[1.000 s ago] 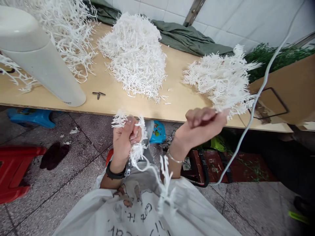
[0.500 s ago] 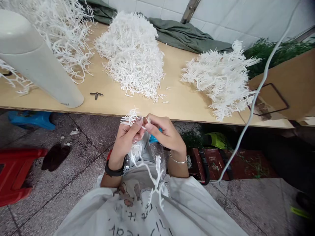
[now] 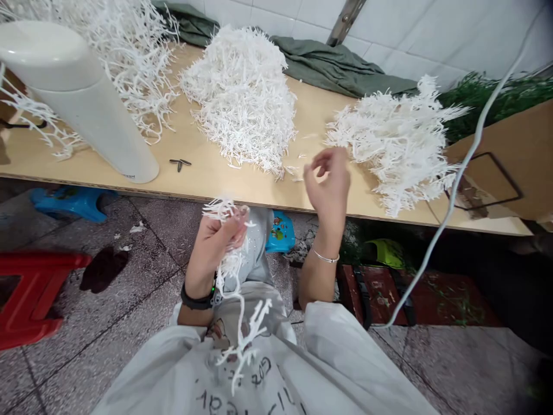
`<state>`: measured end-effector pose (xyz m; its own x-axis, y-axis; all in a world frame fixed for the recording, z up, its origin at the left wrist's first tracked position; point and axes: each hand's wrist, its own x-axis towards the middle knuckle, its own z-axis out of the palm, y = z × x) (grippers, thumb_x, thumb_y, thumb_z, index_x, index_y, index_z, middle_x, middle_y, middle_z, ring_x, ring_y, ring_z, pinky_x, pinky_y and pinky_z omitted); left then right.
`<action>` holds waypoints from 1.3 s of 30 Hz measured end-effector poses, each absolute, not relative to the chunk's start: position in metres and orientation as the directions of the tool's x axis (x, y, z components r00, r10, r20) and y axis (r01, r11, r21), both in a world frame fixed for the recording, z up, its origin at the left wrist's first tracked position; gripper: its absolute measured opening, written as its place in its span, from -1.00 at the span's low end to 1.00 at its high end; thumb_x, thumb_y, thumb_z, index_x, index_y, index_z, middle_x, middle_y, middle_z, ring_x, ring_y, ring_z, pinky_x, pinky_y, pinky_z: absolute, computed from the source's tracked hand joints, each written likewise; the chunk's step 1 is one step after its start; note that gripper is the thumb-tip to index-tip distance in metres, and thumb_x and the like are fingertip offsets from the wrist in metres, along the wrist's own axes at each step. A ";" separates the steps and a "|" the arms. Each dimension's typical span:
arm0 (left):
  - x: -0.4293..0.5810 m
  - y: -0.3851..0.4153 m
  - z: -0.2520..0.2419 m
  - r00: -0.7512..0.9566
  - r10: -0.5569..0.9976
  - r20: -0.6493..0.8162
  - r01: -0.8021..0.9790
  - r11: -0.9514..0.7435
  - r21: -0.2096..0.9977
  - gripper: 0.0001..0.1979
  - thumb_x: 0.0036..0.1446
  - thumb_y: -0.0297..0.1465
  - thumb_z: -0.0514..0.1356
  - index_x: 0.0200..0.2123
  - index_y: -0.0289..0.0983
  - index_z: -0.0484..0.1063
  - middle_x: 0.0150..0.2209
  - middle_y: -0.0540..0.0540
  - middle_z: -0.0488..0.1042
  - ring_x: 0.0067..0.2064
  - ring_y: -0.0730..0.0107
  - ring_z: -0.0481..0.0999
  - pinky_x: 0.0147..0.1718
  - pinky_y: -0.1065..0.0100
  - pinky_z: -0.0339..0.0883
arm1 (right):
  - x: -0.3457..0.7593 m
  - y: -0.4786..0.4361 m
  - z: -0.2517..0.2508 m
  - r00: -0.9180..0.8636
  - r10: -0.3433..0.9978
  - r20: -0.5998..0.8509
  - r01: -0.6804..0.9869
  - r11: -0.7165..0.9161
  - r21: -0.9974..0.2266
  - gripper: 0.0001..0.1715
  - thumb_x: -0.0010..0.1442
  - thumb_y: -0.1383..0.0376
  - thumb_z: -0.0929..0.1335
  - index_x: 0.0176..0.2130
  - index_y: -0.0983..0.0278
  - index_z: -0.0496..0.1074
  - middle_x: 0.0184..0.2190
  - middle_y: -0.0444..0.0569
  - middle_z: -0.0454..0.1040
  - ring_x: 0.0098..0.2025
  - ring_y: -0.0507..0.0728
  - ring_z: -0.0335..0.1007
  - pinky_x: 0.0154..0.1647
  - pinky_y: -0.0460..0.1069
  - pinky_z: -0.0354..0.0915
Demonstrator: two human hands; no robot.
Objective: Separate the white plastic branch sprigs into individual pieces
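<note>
My left hand (image 3: 218, 239) is closed round a bunch of white plastic sprigs (image 3: 228, 271). Their tips fan out above my fist and a long branch hangs down over my lap. My right hand (image 3: 329, 180) is raised over the front edge of the wooden table (image 3: 216, 176), fingers loosely curled and apart, holding nothing. It hovers just left of the right-hand heap of white sprigs (image 3: 397, 144). A bigger heap of white sprigs (image 3: 244, 98) lies on the table's middle.
A white cylinder (image 3: 82, 98) stands at the table's left among branched white sprigs (image 3: 133, 63). A green cloth (image 3: 332, 63) lies at the back, a cardboard box (image 3: 505, 167) at right, a white cable (image 3: 458, 178) hangs down. Red stool (image 3: 30, 294) on the floor.
My right hand left the bunch in my left hand and rose toward the right-hand heap. My left hand keeps its grip on the bunch.
</note>
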<state>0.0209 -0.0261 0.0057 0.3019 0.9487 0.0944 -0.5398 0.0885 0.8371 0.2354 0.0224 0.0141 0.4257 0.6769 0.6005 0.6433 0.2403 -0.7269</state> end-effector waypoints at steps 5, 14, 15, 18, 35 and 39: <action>0.020 -0.023 0.003 0.475 0.878 0.055 -0.283 0.093 0.955 -0.57 0.14 -0.20 0.23 -0.61 -0.29 0.17 -0.63 0.10 0.01 -0.60 0.65 -0.07 -0.65 0.46 -0.23 | 0.207 0.001 0.010 0.135 0.862 0.488 0.481 0.374 -0.793 -0.70 0.23 0.04 0.27 -0.33 0.22 0.25 -0.45 -0.15 0.29 -0.42 -0.01 0.18 -0.35 -0.04 0.16; 0.013 -0.013 0.002 0.637 0.756 0.152 -0.092 -0.122 0.988 -0.50 0.11 -0.23 0.24 -0.70 -0.31 0.08 -0.69 0.10 0.00 -0.61 0.64 -0.05 -0.64 0.44 -0.18 | 0.177 -0.031 0.024 -0.330 0.906 0.264 0.240 0.351 -0.905 -0.62 0.19 0.17 0.37 -0.51 0.26 0.19 -0.63 -0.27 0.05 -0.57 -0.10 -0.09 -0.57 -0.11 -0.09; 0.012 -0.015 0.003 0.672 0.721 0.167 -0.116 -0.120 0.986 -0.51 0.13 -0.25 0.23 -0.70 -0.31 0.11 -0.70 0.10 0.03 -0.62 0.64 -0.01 -0.64 0.44 -0.16 | 0.178 -0.032 0.021 -0.344 0.905 0.250 0.151 0.316 -0.937 -0.59 0.22 0.16 0.34 -0.54 0.27 0.17 -0.65 -0.27 0.03 -0.60 -0.11 -0.10 -0.60 -0.11 -0.11; 0.017 -0.022 0.002 0.732 0.643 0.224 -0.288 -0.006 0.958 -0.55 0.18 -0.25 0.18 -0.69 -0.32 0.23 -0.72 0.07 0.13 -0.66 0.63 0.08 -0.66 0.44 -0.09 | 0.173 -0.036 0.011 -0.303 0.916 0.264 -0.237 0.195 -0.952 -0.49 0.26 0.11 0.29 -0.61 0.25 0.10 -0.72 -0.29 -0.06 -0.70 -0.12 -0.22 -0.70 -0.12 -0.20; 0.021 -0.037 0.001 0.405 0.896 0.185 -0.522 0.060 0.851 -0.56 0.13 -0.24 0.23 -0.66 -0.27 0.15 -0.68 0.09 0.04 -0.67 0.62 0.01 -0.70 0.44 -0.16 | 0.218 -0.006 0.015 0.609 0.584 0.537 0.113 0.606 -0.787 -0.68 0.24 0.21 0.29 -0.49 0.20 0.13 -0.67 -0.29 0.05 -0.67 -0.08 -0.06 -0.63 -0.10 -0.06; 0.025 -0.030 0.005 0.449 0.879 0.158 -0.390 0.034 0.920 -0.64 0.10 -0.21 0.28 -0.58 -0.28 0.26 -0.61 0.08 0.12 -0.62 0.63 0.00 -0.65 0.42 -0.13 | 0.230 0.015 -0.004 0.380 0.778 0.501 0.639 0.171 -0.750 -0.85 0.16 0.24 0.32 -0.37 0.21 0.22 -0.57 -0.25 0.21 -0.54 -0.05 0.11 -0.46 -0.07 0.06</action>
